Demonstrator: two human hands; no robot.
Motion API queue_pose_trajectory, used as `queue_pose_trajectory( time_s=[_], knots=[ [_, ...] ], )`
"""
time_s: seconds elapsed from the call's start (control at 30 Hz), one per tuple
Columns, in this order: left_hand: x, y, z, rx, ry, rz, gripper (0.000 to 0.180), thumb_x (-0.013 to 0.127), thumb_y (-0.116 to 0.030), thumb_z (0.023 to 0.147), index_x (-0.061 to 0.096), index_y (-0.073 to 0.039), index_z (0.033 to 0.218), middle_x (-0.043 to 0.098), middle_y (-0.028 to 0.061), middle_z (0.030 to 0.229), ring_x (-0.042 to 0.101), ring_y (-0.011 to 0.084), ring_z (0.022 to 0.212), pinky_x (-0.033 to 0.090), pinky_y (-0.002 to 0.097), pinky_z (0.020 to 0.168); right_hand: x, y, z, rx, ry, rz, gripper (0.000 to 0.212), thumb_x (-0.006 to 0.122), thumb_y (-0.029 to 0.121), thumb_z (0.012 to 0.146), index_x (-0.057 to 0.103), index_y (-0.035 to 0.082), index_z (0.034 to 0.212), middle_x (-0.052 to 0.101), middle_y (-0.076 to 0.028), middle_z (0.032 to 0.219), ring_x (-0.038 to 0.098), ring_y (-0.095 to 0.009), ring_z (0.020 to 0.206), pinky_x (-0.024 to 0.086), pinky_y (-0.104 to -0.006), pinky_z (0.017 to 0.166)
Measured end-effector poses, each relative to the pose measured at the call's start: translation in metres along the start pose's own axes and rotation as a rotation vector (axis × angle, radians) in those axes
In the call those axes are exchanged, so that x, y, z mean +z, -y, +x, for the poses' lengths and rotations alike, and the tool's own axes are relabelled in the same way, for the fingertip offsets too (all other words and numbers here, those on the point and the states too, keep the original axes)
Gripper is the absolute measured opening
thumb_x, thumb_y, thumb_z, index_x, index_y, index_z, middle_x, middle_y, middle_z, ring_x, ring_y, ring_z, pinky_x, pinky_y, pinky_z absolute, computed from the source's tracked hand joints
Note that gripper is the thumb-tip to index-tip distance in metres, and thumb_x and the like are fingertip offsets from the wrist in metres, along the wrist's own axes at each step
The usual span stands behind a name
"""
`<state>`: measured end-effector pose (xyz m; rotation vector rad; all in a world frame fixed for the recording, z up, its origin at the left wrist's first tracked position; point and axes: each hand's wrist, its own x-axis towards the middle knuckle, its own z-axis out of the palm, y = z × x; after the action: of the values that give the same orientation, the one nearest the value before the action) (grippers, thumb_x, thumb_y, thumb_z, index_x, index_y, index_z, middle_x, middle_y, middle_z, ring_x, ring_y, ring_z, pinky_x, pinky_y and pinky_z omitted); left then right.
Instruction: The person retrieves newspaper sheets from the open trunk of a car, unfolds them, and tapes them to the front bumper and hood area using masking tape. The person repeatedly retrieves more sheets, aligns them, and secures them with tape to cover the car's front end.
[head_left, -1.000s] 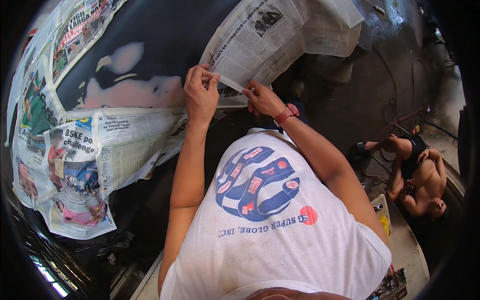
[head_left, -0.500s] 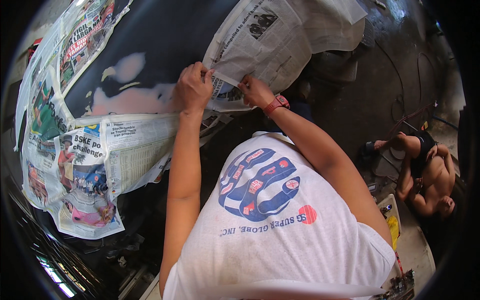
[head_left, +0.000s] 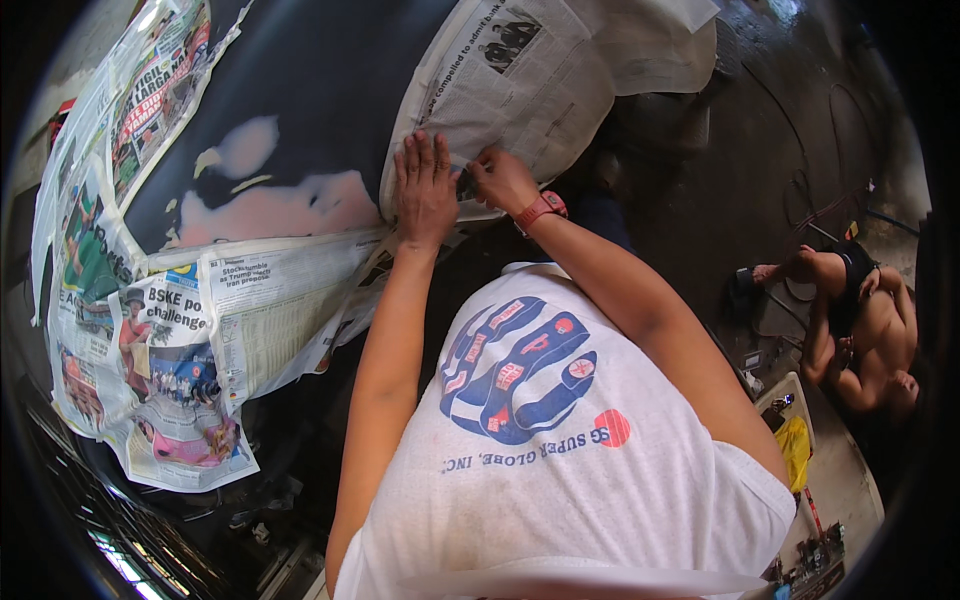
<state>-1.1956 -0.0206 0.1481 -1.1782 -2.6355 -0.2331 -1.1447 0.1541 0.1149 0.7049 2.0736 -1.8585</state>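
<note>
A sheet of newspaper point(head_left: 545, 110) covers part of a dark, curved panel point(head_left: 310, 90), which looks like vehicle bodywork. My left hand point(head_left: 427, 192) lies flat along the near-left edge of this sheet, fingers stretched out and pointing away from me. Just to its right, my right hand point(head_left: 505, 184), with a red watch point(head_left: 541, 210) on the wrist, has its fingers curled and pinched on the newspaper's lower part. What lies beneath the fingertips is partly hidden. Left of my hands, the panel shows pinkish, smooth-edged patches point(head_left: 300, 210).
More newspaper point(head_left: 265, 320) borders the panel at the left and near side. At the right, another person point(head_left: 875, 340) is low by the floor. Cables point(head_left: 800, 185) trail over the dark floor. A pale tray point(head_left: 835, 470) with a yellow bag point(head_left: 793, 450) sits at the lower right.
My left hand has gone from pinching the sheet's edge to lying flat on it, slightly to the right. My right hand stays pinched nearby, shifted slightly left.
</note>
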Motion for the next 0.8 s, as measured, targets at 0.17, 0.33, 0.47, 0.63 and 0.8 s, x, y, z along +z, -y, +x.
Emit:
queue_pose_trajectory(
  time_s=[0.17, 0.33, 0.47, 0.63, 0.8],
  knots=[
    [0.012, 0.015, -0.012, 0.126, 0.130, 0.146, 0.084, 0.073, -0.037, 0.104, 0.031, -0.035, 0.178, -0.004, 0.0178, 0.188, 0.001, 0.0515, 0.171, 0.014, 0.0720, 0.132, -0.007, -0.008, -0.005, -0.043, 0.081, 0.070, 0.039, 0.061, 0.035, 0.109, 0.068, -0.001, 0.124, 0.074, -0.012, 0.069, 0.072, -0.022, 0.057, 0.056, -0.0361, 0.056],
    [0.005, 0.016, -0.014, 0.127, 0.334, 0.368, 0.097, 0.075, -0.052, 0.099, 0.021, -0.043, 0.179, -0.008, 0.0134, 0.189, -0.004, 0.0489, 0.172, 0.008, 0.0735, 0.132, -0.016, -0.029, -0.026, -0.122, 0.151, 0.079, 0.043, 0.053, 0.037, 0.115, 0.060, 0.002, 0.139, 0.072, -0.013, 0.070, 0.073, -0.026, 0.064, 0.055, -0.0405, 0.065],
    [0.004, 0.010, -0.010, 0.112, 0.383, 0.451, 0.102, 0.076, -0.057, 0.096, 0.017, -0.044, 0.179, -0.007, 0.0123, 0.189, -0.004, 0.0493, 0.171, 0.006, 0.0757, 0.131, -0.010, -0.047, -0.023, -0.166, 0.090, -0.100, 0.038, 0.050, 0.034, 0.117, 0.059, 0.004, 0.137, 0.071, -0.012, 0.069, 0.073, -0.029, 0.066, 0.055, -0.0455, 0.070],
    [0.000, 0.005, -0.012, 0.095, 0.425, 0.511, 0.101, 0.075, -0.058, 0.096, 0.019, -0.044, 0.179, -0.004, 0.0108, 0.189, -0.002, 0.0482, 0.172, 0.006, 0.0773, 0.130, -0.001, -0.049, 0.003, -0.170, 0.000, -0.132, 0.032, 0.054, 0.032, 0.116, 0.059, 0.003, 0.127, 0.070, -0.010, 0.067, 0.069, -0.024, 0.057, 0.051, -0.0414, 0.059],
    [0.004, -0.006, -0.016, 0.112, 0.568, 0.482, 0.095, 0.075, -0.054, 0.098, 0.024, -0.043, 0.178, 0.000, 0.0017, 0.190, 0.000, 0.0386, 0.174, 0.009, 0.0731, 0.132, 0.007, -0.052, 0.012, 0.027, -0.004, 0.194, 0.028, 0.060, 0.031, 0.107, 0.068, 0.005, 0.115, 0.075, -0.012, 0.069, 0.070, -0.025, 0.054, 0.054, -0.0423, 0.058]
  ],
)
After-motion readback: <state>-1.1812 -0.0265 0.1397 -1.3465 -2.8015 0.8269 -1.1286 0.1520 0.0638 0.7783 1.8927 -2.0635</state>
